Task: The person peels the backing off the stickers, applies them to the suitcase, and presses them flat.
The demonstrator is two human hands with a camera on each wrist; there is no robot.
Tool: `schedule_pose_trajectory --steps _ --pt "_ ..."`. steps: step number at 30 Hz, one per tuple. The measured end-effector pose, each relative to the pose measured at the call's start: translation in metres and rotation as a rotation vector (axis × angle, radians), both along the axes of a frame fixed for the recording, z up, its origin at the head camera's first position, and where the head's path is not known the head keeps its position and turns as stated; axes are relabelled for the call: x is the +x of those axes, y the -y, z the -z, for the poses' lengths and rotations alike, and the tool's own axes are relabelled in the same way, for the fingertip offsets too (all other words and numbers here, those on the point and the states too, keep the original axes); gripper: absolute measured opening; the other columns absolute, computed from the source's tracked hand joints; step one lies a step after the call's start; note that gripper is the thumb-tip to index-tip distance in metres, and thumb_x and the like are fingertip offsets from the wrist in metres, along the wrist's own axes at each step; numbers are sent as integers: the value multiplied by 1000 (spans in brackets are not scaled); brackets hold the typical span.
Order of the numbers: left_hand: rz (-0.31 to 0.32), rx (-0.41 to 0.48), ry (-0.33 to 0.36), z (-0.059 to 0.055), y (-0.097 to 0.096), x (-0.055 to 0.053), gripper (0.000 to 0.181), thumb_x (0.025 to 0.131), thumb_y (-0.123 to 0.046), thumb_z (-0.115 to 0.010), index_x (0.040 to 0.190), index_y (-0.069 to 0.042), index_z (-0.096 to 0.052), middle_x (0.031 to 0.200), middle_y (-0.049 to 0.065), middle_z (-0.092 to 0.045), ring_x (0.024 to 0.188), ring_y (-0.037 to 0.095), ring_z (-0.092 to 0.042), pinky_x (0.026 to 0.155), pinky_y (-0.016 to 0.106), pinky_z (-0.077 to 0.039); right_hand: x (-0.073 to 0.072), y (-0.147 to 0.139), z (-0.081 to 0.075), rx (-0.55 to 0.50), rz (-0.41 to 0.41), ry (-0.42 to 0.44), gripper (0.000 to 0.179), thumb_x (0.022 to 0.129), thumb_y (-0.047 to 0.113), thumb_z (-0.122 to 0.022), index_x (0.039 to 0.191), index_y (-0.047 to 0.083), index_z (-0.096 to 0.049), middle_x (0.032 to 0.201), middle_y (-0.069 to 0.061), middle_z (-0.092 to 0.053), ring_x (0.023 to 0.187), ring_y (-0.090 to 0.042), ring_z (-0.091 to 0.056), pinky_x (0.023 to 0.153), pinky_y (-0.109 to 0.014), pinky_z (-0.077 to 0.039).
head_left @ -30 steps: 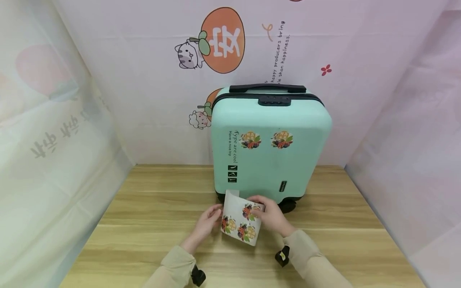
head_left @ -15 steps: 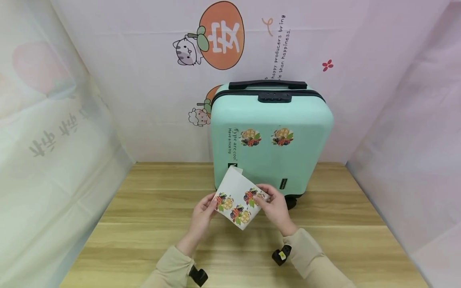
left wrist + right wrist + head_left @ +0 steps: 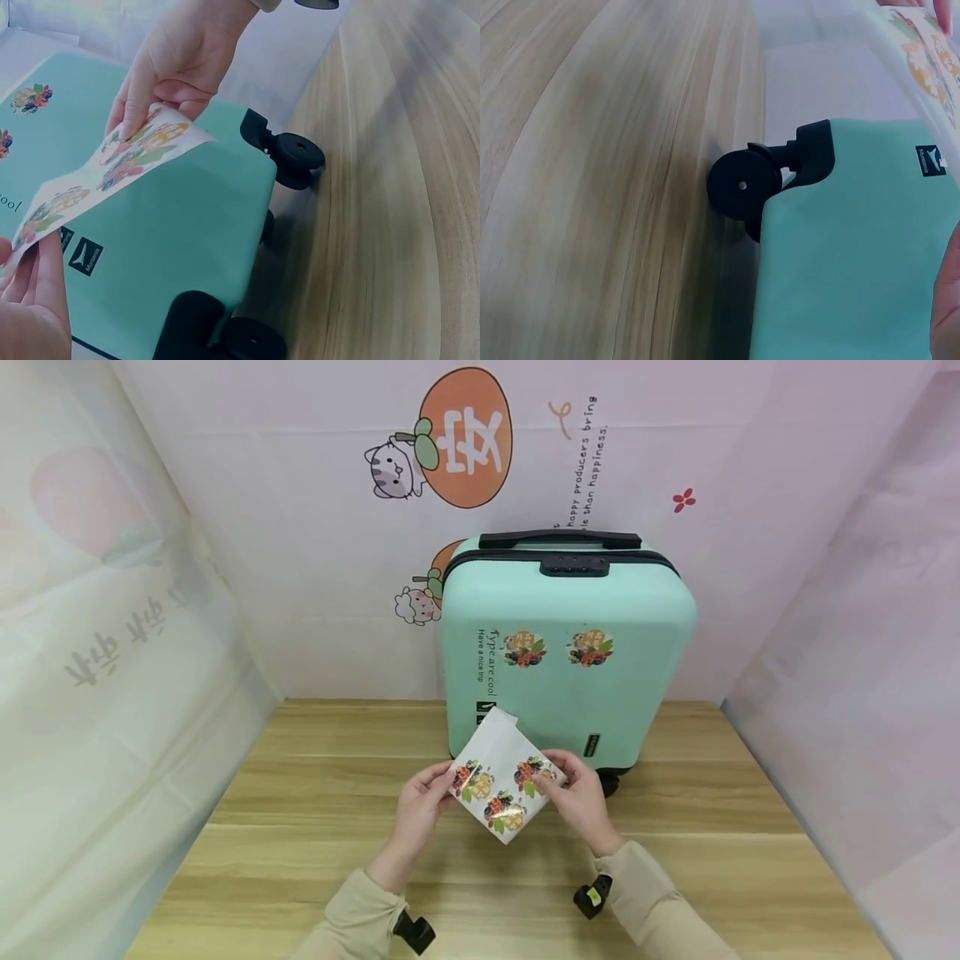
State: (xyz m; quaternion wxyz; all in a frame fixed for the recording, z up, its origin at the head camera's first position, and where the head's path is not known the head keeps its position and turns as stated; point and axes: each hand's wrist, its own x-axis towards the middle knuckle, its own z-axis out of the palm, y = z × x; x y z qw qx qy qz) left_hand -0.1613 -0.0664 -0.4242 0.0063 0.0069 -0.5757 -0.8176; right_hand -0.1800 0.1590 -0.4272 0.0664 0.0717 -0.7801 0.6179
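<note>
A white sticker sheet (image 3: 501, 752) printed with three fruit-and-berry stickers is held up slantwise in front of the suitcase. My left hand (image 3: 420, 802) pinches its left corner between thumb and fingers. At its right corner my right hand (image 3: 583, 795) grips the sheet, thumb on the printed face. Behind it stands the mint-green suitcase (image 3: 555, 693), upright, with two similar fruit stickers (image 3: 523, 649) side by side on its front. The sheet hides part of the suitcase's lower left. In the left wrist view the sheet (image 3: 82, 176) bends between both hands.
The suitcase stands on a wood-grain table (image 3: 315, 860) close to a printed cloth backdrop (image 3: 300, 527). Black wheels (image 3: 296, 154) stick out at its base, and a black handle (image 3: 558, 537) tops it. Cloth also hangs at both sides.
The left hand, at first beside the sheet, has taken hold of its left corner. The sheet has risen and turned so that one corner points down. Over the last half second little has moved.
</note>
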Motion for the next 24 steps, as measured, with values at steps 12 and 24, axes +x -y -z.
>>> schedule_pose_trajectory --steps 12,24 --pt "-5 -33 24 -2 -1 -2 32 92 1 -53 117 21 -50 84 3 -72 67 6 -65 66 20 -56 -2 -4 -8 161 14 -28 40 82 13 -73 119 4 -60 107 -15 -64 87 -19 -60 74 -30 -53" --pt "-84 -268 -134 -5 -2 2 27 89 3 -58 115 12 -59 109 30 -64 81 0 -65 78 21 -56 3 11 -23 191 145 -299 38 85 12 -70 117 -4 -58 115 -20 -52 103 -35 -51 91 -51 -44"
